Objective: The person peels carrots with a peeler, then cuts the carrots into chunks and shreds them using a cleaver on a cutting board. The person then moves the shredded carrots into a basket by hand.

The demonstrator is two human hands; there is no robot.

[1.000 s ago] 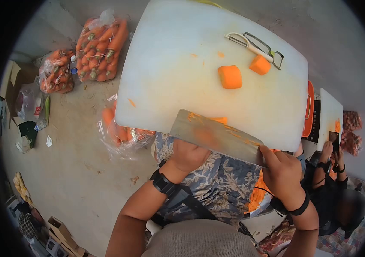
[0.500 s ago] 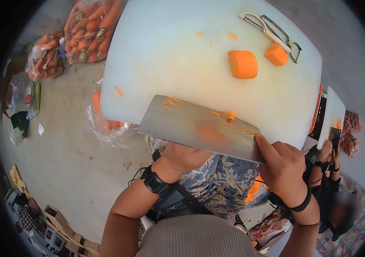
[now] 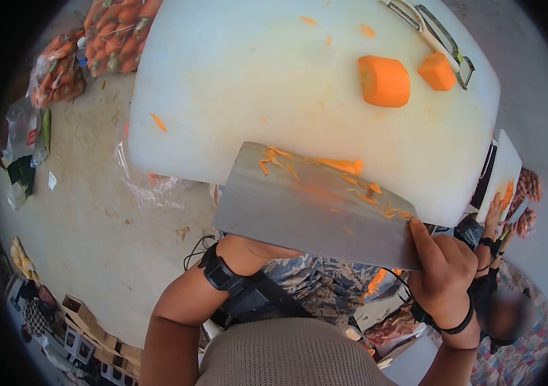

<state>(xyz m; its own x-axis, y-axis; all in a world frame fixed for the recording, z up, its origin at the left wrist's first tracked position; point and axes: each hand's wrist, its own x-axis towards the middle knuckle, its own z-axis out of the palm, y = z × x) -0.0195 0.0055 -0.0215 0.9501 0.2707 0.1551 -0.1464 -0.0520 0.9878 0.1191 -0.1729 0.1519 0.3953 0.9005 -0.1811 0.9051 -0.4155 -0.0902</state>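
Observation:
My right hand [image 3: 444, 273] is closed on a cleaver [image 3: 306, 215], whose broad blade lies across the near edge of the white cutting board [image 3: 190, 83]. Orange shreds cling along the blade's far edge. Beneath the blade is my left hand [image 3: 264, 247]; only its wrist side shows and its fingers are hidden. An orange carrot strip [image 3: 345, 166] sits at the blade's far edge. Farther up the board are a thick carrot chunk [image 3: 384, 82] and a smaller carrot piece [image 3: 437, 71], with a white-handled peeler [image 3: 438, 44] and a dark peeler [image 3: 465, 69] beside them.
Bags of carrots [image 3: 119, 35] stand on the floor at upper left, with a clear plastic bag [image 3: 142, 170] by the board's left corner. At right, another person's hands work with a knife [image 3: 517, 211] at a second board [image 3: 507, 161]. Cardboard boxes [image 3: 84, 315] lie lower left.
The cleaver has come closer to me and more of its blade face shows, covering more of my left hand. The view has shifted slightly. The other person's knife has changed angle.

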